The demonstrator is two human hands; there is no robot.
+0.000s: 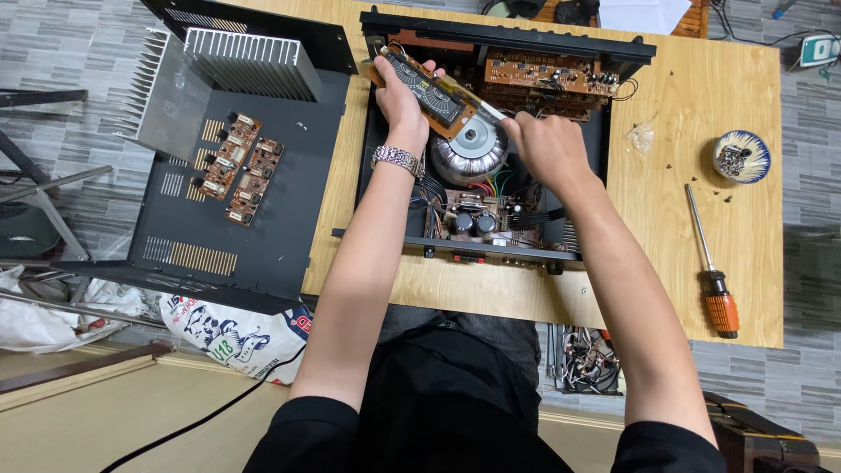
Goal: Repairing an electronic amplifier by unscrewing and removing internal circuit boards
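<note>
two hands on one board | left hand [401, 95] clamps display board [435, 96] far end | right hand [545, 144] pinches near end | long axis slants between them, above transformer [469, 153]

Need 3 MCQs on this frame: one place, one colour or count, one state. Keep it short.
1. Where does the screwdriver lie?
A. inside the chassis
B. on the table, right of the chassis
C. on the floor

2. What colour is the screwdriver's handle?
A. orange and black
B. blue
C. green

3. What do the two hands hold?
A. nothing
B. the bowl
C. a long circuit board over the open chassis

Answers:
1 B: it lies on the wooden table, right of the chassis, below the bowl.
2 A: the handle is orange with black bands.
3 C: the left hand and right hand each grip an end of the board above the round transformer.
</note>
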